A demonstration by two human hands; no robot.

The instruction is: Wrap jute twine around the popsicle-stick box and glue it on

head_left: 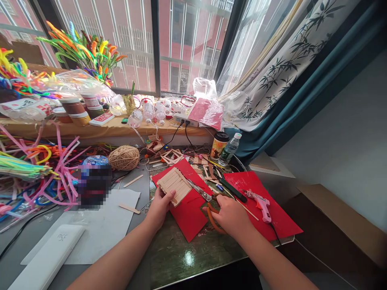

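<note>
My left hand (159, 208) grips the near edge of a flat panel of glued wooden craft sticks (174, 185), which rests on a red card sheet (189, 213). My right hand (231, 215) is closed around the orange handles of a pair of scissors (203, 194). The scissor blades point up and left toward the panel's right edge. A pink hot glue gun (260, 203) lies on a second red sheet (266, 209) just right of my right hand. A dark-handled tool (232, 190) lies beyond my right hand.
A ball of twine (123, 158) and heaps of coloured pipe cleaners (33, 173) fill the left. Loose craft sticks (129, 208), white paper (99, 225) and a white box (48, 257) lie near left. A cup (219, 146) and water bottle (229, 150) stand behind. Jars and bottles line the windowsill.
</note>
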